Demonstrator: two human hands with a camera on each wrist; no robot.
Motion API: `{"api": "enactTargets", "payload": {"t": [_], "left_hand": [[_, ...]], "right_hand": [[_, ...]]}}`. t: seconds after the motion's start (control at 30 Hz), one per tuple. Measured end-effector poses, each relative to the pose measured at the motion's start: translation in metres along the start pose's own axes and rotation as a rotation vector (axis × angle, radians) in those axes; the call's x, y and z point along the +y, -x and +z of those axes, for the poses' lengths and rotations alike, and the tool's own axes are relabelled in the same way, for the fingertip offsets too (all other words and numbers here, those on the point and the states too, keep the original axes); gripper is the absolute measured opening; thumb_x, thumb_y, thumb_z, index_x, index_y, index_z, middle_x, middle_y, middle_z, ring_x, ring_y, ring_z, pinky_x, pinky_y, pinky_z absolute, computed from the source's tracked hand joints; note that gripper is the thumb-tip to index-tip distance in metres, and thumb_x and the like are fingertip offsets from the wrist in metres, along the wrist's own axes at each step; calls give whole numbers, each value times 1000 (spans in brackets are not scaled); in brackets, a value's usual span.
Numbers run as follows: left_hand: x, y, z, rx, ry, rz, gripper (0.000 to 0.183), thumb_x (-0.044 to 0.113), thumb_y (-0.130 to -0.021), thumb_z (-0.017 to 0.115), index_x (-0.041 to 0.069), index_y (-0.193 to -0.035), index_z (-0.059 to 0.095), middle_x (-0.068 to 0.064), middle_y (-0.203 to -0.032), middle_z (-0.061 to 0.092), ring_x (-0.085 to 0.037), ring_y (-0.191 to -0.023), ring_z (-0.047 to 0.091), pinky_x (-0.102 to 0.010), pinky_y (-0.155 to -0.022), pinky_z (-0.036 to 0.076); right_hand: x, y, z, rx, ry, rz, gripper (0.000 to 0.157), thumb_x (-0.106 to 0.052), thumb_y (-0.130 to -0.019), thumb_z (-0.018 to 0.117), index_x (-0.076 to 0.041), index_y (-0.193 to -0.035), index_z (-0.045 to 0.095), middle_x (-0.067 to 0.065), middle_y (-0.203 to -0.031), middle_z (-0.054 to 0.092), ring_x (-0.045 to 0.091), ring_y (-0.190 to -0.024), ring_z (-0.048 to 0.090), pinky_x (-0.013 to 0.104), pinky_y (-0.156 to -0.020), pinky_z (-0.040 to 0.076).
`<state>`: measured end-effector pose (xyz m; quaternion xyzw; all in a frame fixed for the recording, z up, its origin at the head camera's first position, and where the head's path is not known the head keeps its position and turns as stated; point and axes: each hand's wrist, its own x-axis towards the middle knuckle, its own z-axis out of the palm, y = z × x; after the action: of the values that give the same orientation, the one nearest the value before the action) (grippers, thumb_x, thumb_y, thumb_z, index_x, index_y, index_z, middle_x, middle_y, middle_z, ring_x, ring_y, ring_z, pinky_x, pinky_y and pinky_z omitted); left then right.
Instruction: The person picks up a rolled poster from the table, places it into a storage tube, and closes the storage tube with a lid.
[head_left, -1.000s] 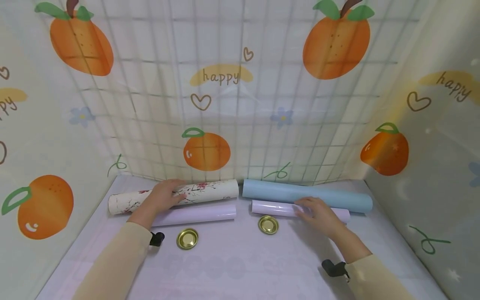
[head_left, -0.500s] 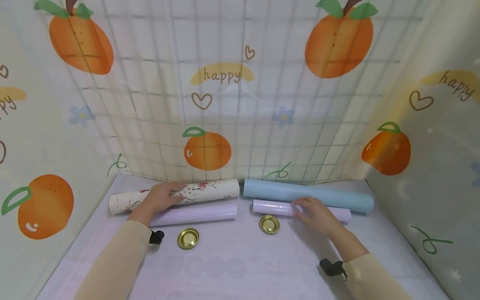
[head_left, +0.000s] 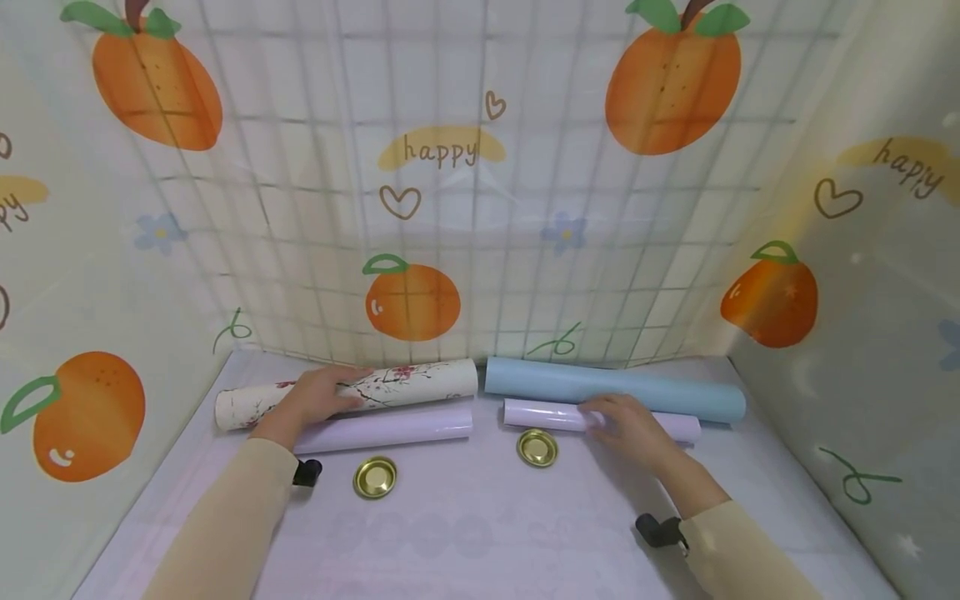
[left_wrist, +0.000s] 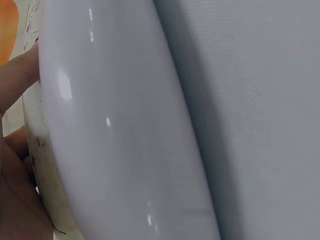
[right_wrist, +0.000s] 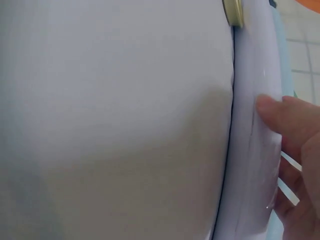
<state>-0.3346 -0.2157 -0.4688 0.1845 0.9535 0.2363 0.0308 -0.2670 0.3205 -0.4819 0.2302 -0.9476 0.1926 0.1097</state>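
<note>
While left hand (head_left: 318, 397) grips floral roll (head_left: 420, 382) near back edge of desk (head_left: 465, 542), right hand (head_left: 630, 429) pinches slim lilac roll (head_left: 543, 415); apparently positioning; next move likely needs light pressure.

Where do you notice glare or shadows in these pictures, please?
Head view: glare on the right glossy lilac cylinder; left wrist view: highlights on the left glossy lilac cylinder, dark shadow beside it; right wrist view: broad, soft shadow across the pale tabletop.
</note>
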Motion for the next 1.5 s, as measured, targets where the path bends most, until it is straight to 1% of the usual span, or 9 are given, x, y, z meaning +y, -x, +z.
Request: {"api": "enactTargets", "payload": {"t": [0.17,0.3,0.47,0.57,0.67,0.93,1.17,1.3,1.5], "left_hand": [[2,-1,0,6,12,4,60,38,-89,76,28,-145,55,-9,-148,52,-39,-139,42,-58,-114,30],[4,-2,-1,3,7,1,60,37,-88,77,29,-144,56,-7,-147,53,-39,-138,43,-58,-114,31],[7,-3,-3,-26,4,3,62,38,-89,76,30,-146,54,-6,-147,53,-38,-137,44,-58,-112,34],[8,-3,-4,-51,11,-7,63,40,-88,77,31,-146,53,-5,-147,53,-37,-137,44,-56,-112,34],[6,-1,-4,-62,18,1,65,41,-88,77,30,-146,53,-5,-147,53,-36,-137,45,-57,-112,35],[-1,0,-2,-43,21,27,65,46,-84,79,34,-143,56,-1,-145,56,-32,-135,48,-55,-109,38],[3,3,0,-35,8,35,62,48,-83,80,38,-140,59,-4,-140,60,-32,-131,53,-53,-108,41],[6,3,0,-24,-4,39,62,48,-82,79,38,-140,59,-7,-139,60,-34,-130,53,-55,-106,42],[5,6,0,1,-23,26,62,51,-81,79,38,-139,60,-3,-140,60,-32,-129,54,-54,-107,42]], "right_hand": [[1,-1,-2,-2,4,22,36,-5,-85,78,-8,-120,71,15,-121,67,41,-116,57,60,-100,43],[4,-1,-1,16,5,7,37,-2,-82,80,-9,-118,72,14,-118,67,41,-114,58,59,-99,45],[10,1,0,36,11,-21,37,-1,-80,81,-9,-115,73,9,-112,68,34,-109,62,53,-95,50],[11,2,0,22,0,-21,37,-2,-81,81,-10,-116,73,8,-111,68,32,-107,63,51,-93,52],[11,3,0,5,-15,-17,37,-3,-81,81,-11,-117,73,7,-112,67,32,-108,63,51,-92,52],[10,8,-4,-18,-5,-14,38,-5,-81,82,-12,-117,73,5,-113,68,31,-108,63,51,-93,52],[8,10,-10,-13,-7,-26,38,-5,-82,82,-11,-118,73,5,-113,67,30,-107,64,51,-90,53],[7,11,-11,-6,-16,-44,37,-6,-81,82,-11,-117,73,5,-112,68,29,-106,64,50,-89,54],[3,12,-16,5,-2,-74,38,-4,-80,83,-10,-116,73,5,-111,68,28,-104,64,49,-88,54]]}}
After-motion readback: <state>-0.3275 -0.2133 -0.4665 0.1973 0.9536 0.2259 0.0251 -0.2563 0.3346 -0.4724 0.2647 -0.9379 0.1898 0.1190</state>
